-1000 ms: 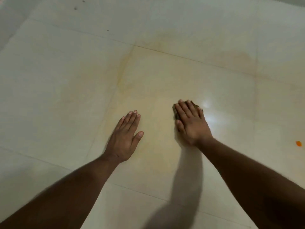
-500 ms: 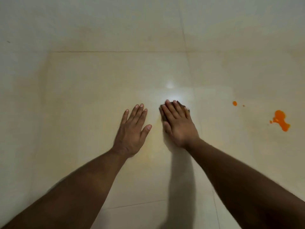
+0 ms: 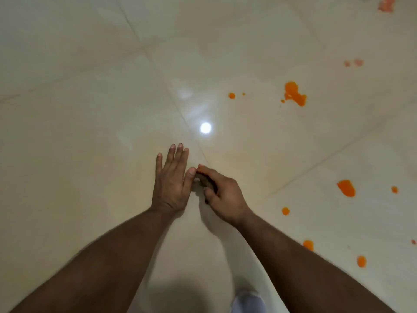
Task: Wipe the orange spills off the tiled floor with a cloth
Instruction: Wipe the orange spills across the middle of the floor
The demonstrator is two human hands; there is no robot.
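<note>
Pressing flat on the tiled floor (image 3: 90,154) near frame centre: left hand (image 3: 172,184), palm down, fingers straight and slightly spread, holding nothing. Just to its right, right hand (image 3: 222,196) with fingers curled, gripping a small dark cloth (image 3: 203,179) bunched under the fingers; cloth mostly hidden, only a dark edge visible between index finger and thumb. Left thumb tip touching or nearly touching the right index fingertip; cannot tell which. Cloth at or just above the floor surface; contact not resolvable. Orange spills all lying to the right of the hands, well apart from the cloth: largest blotch (image 3: 294,93) toward the far right, with a small round drop (image 3: 231,95) to its left; second sizeable blotch (image 3: 346,188) near the right edge level with the hands, tiny drop beside it; further drops (image 3: 285,211) nearer the right forearm and lower right, one partly hidden behind the forearm. Paler pinkish smears (image 3: 353,63) toward the far right corner. Bright round light reflection (image 3: 205,127) on the glossy tile just beyond the left fingertips. Grout lines running diagonally across the floor. Pale grey item (image 3: 248,301) at the bottom edge between the forearms; identity unclear.
</note>
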